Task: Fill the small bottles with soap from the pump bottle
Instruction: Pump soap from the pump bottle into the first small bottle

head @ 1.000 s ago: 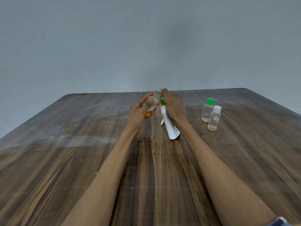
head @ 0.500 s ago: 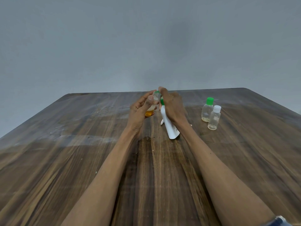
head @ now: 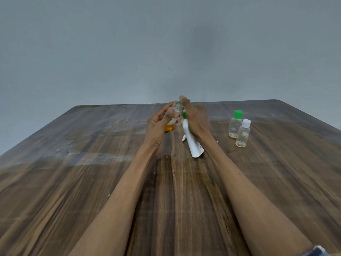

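We are in the filling step. Our left hand [head: 157, 124] grips a small bottle [head: 172, 120] with its open neck up, held just beside the green nozzle [head: 178, 102] of the pump bottle [head: 191, 139]. Our right hand [head: 195, 119] is wrapped round the top of the pump bottle, one finger on the pump head. Next, as we judge it, comes a steady press with the neck kept right under the nozzle, or soap may run down the outside.

The small bottle is clear, with amber soap low in its body. The pump bottle is white and leans, base on the table [head: 92, 182]. At three o'clock from our hands stand a green-capped bottle [head: 235, 124] and a white-capped bottle [head: 243, 133], side by side and looking nearly empty.
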